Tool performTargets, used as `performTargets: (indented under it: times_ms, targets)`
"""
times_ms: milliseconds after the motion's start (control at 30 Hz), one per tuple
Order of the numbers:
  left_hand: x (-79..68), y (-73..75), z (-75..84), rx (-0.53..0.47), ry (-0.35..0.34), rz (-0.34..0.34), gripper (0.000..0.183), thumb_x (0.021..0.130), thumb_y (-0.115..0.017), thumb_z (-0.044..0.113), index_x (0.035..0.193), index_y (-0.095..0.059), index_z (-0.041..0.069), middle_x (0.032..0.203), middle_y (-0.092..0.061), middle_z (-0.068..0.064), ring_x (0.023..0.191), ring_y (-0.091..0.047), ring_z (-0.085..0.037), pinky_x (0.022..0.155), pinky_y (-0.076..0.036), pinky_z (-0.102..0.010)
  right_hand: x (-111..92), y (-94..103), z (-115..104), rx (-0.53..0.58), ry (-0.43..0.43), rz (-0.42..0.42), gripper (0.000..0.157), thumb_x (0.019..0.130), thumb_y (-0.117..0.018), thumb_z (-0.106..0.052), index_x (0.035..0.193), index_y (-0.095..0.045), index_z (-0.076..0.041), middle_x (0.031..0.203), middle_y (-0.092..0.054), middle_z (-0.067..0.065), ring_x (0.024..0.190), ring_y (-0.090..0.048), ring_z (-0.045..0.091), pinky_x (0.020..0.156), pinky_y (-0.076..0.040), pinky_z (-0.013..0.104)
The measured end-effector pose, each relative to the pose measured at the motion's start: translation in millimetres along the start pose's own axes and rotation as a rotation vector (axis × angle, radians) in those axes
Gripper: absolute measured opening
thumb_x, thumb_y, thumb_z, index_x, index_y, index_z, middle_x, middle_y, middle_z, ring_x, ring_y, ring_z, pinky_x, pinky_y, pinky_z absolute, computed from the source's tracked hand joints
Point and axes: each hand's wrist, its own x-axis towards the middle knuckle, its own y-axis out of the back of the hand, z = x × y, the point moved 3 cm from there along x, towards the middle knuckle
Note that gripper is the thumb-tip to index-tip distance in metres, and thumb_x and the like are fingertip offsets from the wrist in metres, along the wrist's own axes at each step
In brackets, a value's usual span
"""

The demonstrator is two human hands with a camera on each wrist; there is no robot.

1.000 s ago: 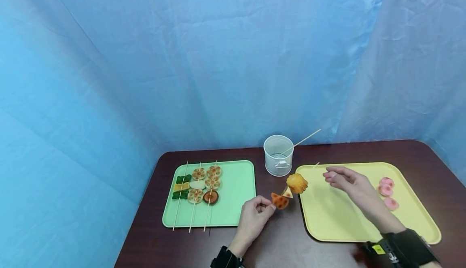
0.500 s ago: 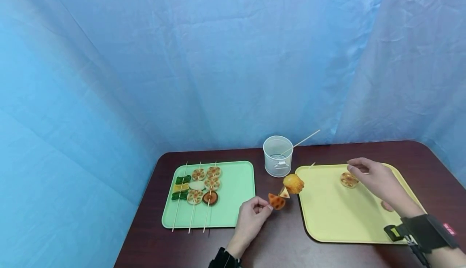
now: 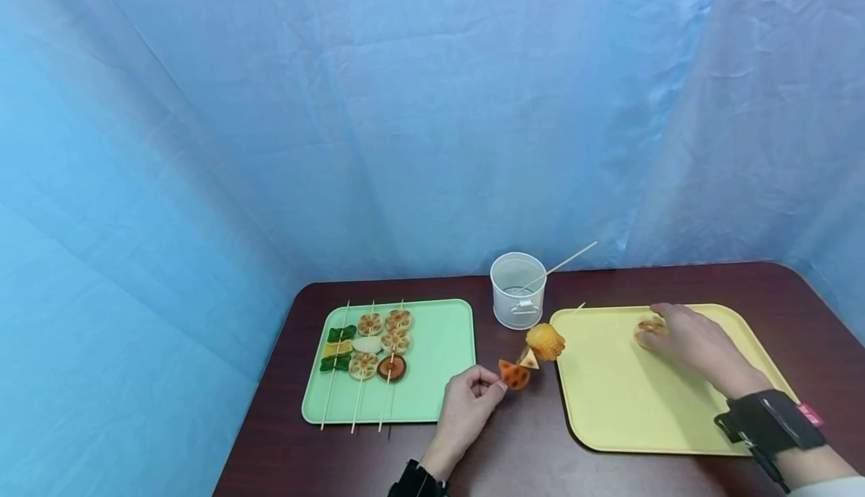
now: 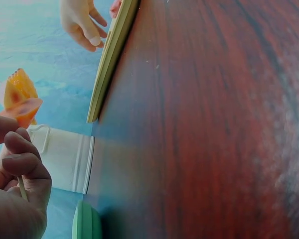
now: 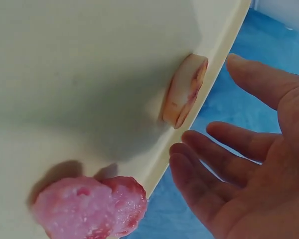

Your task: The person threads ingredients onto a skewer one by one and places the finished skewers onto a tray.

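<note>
The person's left hand pinches, fingers curled in toward the thumb. The right hand is farther forward, thumb spread apart from its relaxed fingers.

Bare R hand part-hides round browned lotus slice, head view. R-wrist cam: glossy pink pieces cut at btm edge. L-wrist cam: green rounded-corner tray mostly cropped; thin wooden skewer part-hidden by L hand.

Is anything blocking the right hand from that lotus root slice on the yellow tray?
No, nothing visible stands between the right hand and the lotus root slice; the pink pieces lie off to one side on the yellow tray.
</note>
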Motion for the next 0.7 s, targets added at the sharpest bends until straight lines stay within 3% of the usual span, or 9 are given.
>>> performTargets:
  times_ms: [167, 333, 500, 700]
  targets:
    - [0.2, -0.3, 0.1, -0.009, 0.01, -0.001, 0.009, 0.09, -0.075, 0.01, 0.09, -0.071, 0.002, 0.068, -0.061, 0.005, 0.053, -0.047, -0.004, 0.051, -0.037, -0.018, 0.6, -1.4, 1.3, -0.032, -0.019, -0.011, 0.056, 0.094, -0.073, -0.036, 0.126, -0.059, 0.008, 0.113, -0.065, 0.03, 0.101, -0.062, 0.052, 0.071, -0.05, 0.062]
    - [0.2, -1.0, -0.2, -0.006, 0.013, -0.002, 0.008, 0.09, -0.075, 0.01, 0.09, -0.072, 0.002, 0.068, -0.061, 0.005, 0.053, -0.046, -0.004, 0.051, -0.037, -0.018, 0.1, -2.9, 4.1, -0.032, -0.098, -0.061, 0.059, 0.094, -0.071, -0.042, 0.13, -0.058, 0.003, 0.123, -0.061, 0.033, 0.104, -0.06, 0.055, 0.063, -0.045, 0.063]
    - [-0.1, -0.8, 0.8, 0.001, 0.008, 0.001, 0.008, 0.089, -0.075, 0.01, 0.09, -0.072, 0.003, 0.066, -0.06, 0.005, 0.052, -0.045, -0.003, 0.05, -0.036, -0.018, -0.4, -3.2, 2.9, -0.029, -0.097, -0.031, 0.064, 0.092, -0.073, -0.039, 0.135, -0.055, 0.005, 0.13, -0.053, 0.037, 0.104, -0.056, 0.061, 0.064, -0.043, 0.069]
    - [-0.9, 0.1, 2.0, -0.009, 0.007, 0.001, 0.009, 0.089, -0.076, 0.01, 0.089, -0.072, 0.002, 0.066, -0.06, 0.005, 0.053, -0.045, -0.003, 0.051, -0.036, -0.017, -1.6, -3.3, 1.9, -0.01, -0.07, 0.002, 0.059, 0.09, -0.077, -0.034, 0.128, -0.06, 0.008, 0.117, -0.049, 0.031, 0.09, -0.059, 0.047, 0.061, -0.043, 0.065]
